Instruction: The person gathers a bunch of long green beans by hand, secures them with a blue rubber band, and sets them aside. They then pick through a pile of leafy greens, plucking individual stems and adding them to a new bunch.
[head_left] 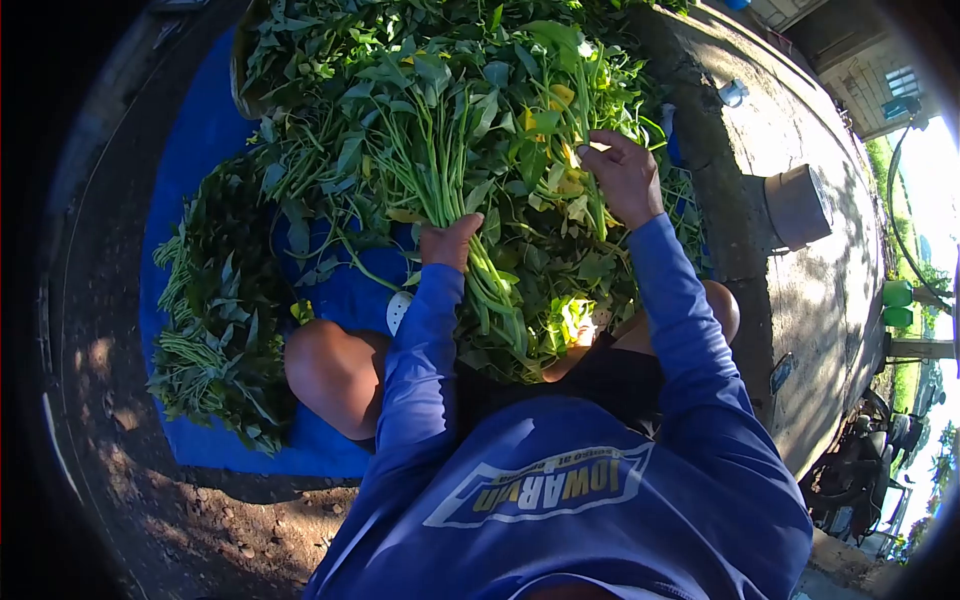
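My left hand (450, 243) is closed round a thick bunch of water spinach (432, 165). The leaves of the bunch point away from me, and its long pale-green stems (497, 285) run back toward my lap. To the right, my right hand (625, 180) is pinched on a single water spinach stem (584, 100), next to some yellowed leaves (562, 97). A large loose heap of the same greens (330, 50) spreads beyond both hands. More stems and leaves lie between my bent knees.
A blue tarp (190, 300) lies under the greens. At its left side sits a row of stacked water spinach bunches (222, 330). A bucket-like container (798, 207) rests on the concrete to the right, with a motorbike (860, 465) farther off.
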